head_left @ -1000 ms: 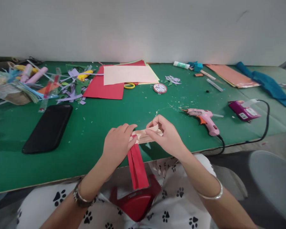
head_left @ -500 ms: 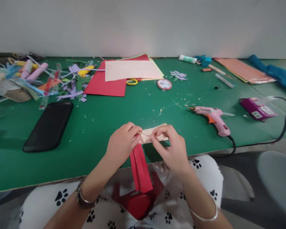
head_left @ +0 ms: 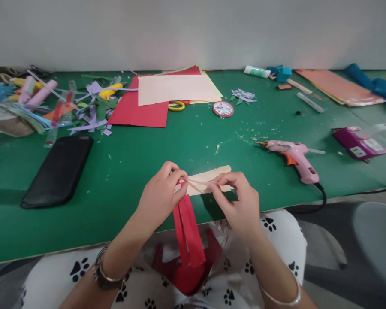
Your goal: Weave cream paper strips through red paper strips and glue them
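My left hand (head_left: 159,197) is closed, pinching the joint where red paper strips (head_left: 190,231) cross cream paper strips (head_left: 206,176). From this joint the red strips hang down over the table edge above my lap. The cream strips reach out to the right across the tabletop. My right hand (head_left: 239,199) is closed too, with thumb and forefinger pinching a narrow cream strip drawn out between both hands. My left fingers hide most of the crossing.
A black phone (head_left: 58,171) lies left on the green table (head_left: 131,150). To the right are a pink glue gun (head_left: 292,156) and a purple box (head_left: 358,143). Paper sheets (head_left: 170,90), scraps (head_left: 94,109), yellow-handled scissors (head_left: 176,106) and a glue stick (head_left: 256,71) sit further back.
My right hand has moved a little to the right, and more of the cream strips shows between my hands. My left hand keeps its pinch at the joint. The view has shifted slightly.
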Demonstrator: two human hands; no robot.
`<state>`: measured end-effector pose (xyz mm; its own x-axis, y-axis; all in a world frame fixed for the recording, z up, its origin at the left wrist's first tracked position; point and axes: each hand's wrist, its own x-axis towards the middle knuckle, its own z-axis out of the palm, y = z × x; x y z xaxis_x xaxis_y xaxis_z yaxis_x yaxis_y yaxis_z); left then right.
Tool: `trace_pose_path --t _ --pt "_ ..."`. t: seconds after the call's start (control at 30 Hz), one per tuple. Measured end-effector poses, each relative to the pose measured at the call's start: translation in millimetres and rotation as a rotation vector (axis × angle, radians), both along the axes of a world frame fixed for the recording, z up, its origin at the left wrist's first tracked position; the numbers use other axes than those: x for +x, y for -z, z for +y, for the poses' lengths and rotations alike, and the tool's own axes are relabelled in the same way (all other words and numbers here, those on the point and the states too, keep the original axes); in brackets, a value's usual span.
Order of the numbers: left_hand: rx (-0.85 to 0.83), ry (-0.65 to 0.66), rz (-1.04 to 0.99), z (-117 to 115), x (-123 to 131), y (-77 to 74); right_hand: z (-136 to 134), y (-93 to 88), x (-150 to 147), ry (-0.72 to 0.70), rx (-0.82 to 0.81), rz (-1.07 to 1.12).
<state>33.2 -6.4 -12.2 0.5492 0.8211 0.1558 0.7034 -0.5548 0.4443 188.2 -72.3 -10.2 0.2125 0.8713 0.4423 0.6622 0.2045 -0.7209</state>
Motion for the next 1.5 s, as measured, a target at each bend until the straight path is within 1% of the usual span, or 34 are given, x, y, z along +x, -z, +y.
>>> trace_pose_path --t 0.1,0.23,0.33,0.43,0.53,0.63,0.73,0.97,1.1,1.23,1.4,1.5 --pt "-0.017 0.006 0.020 1 0 -0.8 5 1.6 3 0.072 -0.036 0.070" --pt "-0.034 0.040 0.080 3 1 -3.4 10 0.3 5 0.100 -0.118 0.133" --pt "-0.019 0.058 0.115 4 2 -4.8 10 -0.5 5 0.135 -0.147 0.112" --pt "-0.007 0.059 0.142 4 3 -5.7 7 0.3 4 0.166 -0.120 0.055" --pt "-0.026 0.051 0.164 3 3 -6.7 4 1.4 5 0.187 -0.107 -0.010" --pt "-0.047 0.048 0.159 3 3 -7.7 4 1.9 7 0.207 -0.132 -0.045" --pt "-0.068 0.052 0.134 3 3 -7.9 7 1.8 11 0.205 -0.160 -0.057" --pt "-0.079 0.070 0.106 5 3 -7.3 10 1.2 20 0.130 -0.190 -0.123" --pt "-0.032 0.053 0.144 3 4 -5.9 9 0.8 21 0.134 -0.193 -0.152" --pt "0.020 0.044 0.155 2 5 -4.3 6 -0.1 23 0.145 -0.161 -0.159" --pt "0.011 0.047 0.149 3 4 -4.5 6 -0.2 26 0.182 -0.111 -0.139" --pt "0.015 0.047 0.146 3 4 -4.0 7 0.1 28 0.167 -0.136 -0.131"
